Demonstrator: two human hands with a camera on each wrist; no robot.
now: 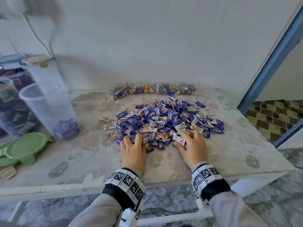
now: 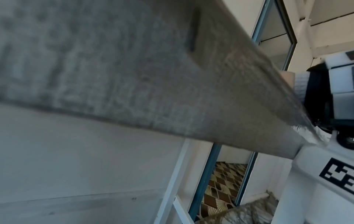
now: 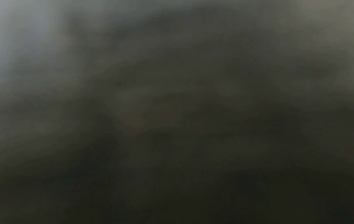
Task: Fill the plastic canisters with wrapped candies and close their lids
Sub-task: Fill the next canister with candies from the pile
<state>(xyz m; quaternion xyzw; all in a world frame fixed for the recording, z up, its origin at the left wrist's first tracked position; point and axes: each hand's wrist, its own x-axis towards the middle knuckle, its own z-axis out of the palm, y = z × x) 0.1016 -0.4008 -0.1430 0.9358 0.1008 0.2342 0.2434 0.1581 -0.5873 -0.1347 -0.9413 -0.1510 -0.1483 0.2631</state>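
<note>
A heap of blue and white wrapped candies (image 1: 165,118) lies in the middle of the table (image 1: 229,145). At its near edge my left hand (image 1: 133,145) curls its fingers round a bunch of candies. My right hand (image 1: 190,142) grips more candies, a white one sticking out by the thumb. An open clear canister (image 1: 49,110) stands at the left with a few candies at its bottom. Behind it stand a lidded canister (image 1: 41,69) and darker filled ones (image 1: 11,105). The right wrist view is dark; the left wrist view shows only the table's underside (image 2: 114,68).
Green lids (image 1: 24,148) lie at the left front of the table. A row of bagged sweets (image 1: 152,90) runs along the wall behind the heap. A blue door frame (image 1: 275,59) stands at the right, past the table's right edge.
</note>
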